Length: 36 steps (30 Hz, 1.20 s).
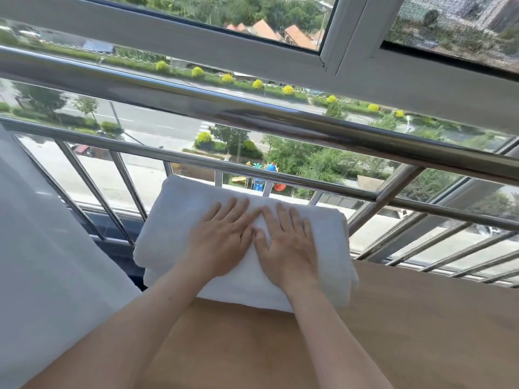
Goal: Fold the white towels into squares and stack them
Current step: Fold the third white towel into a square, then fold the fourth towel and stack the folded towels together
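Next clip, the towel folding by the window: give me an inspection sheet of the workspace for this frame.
Surface: wooden table, bare apart from the towels.
Job's things: folded white towel lying on another folded towel at the table's far left corner.
Clutter: nothing seen.
Grippers: left hand and right hand pressed flat, fingers spread, on the top towel.
Cables: nothing seen.
Surroundings: steel railing, window frame, white curtain at left; street below.
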Each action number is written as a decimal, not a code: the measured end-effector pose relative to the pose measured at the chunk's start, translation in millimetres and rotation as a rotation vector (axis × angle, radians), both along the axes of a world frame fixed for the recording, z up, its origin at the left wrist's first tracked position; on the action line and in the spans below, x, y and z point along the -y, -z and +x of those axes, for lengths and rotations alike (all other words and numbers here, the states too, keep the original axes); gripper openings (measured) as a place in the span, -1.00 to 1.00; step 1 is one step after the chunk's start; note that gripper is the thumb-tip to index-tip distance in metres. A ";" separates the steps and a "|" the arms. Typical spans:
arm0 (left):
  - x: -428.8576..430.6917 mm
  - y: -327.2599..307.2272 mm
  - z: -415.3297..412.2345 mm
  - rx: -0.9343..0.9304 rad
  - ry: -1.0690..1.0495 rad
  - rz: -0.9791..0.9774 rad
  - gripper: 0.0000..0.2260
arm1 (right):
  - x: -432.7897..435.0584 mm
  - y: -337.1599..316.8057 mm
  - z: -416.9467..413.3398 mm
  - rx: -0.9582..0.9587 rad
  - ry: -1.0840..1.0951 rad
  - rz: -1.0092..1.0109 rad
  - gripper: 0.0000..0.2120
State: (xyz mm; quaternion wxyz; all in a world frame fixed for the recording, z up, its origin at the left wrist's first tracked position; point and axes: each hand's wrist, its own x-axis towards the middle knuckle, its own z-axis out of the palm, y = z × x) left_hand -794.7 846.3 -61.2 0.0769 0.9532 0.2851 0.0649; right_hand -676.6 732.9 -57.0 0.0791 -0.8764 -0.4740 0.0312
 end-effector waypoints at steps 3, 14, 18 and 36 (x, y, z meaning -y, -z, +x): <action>-8.6 4.2 -1.6 -0.031 -0.049 -0.036 -0.46 | 6.7 0.4 10.3 -0.010 0.046 -0.026 -0.37; -12.3 0.3 -1.6 -0.073 -0.044 -0.112 -0.47 | 52.3 -0.5 38.3 -0.150 0.248 -0.030 -0.33; -8.5 -2.6 -1.2 -0.123 -0.053 -0.109 -0.49 | 66.9 -17.2 32.6 -0.159 0.268 -0.122 -0.30; 249.5 -32.5 69.0 -0.127 0.259 -0.182 -0.45 | 274.8 -53.8 47.8 -0.272 0.237 -0.073 -0.47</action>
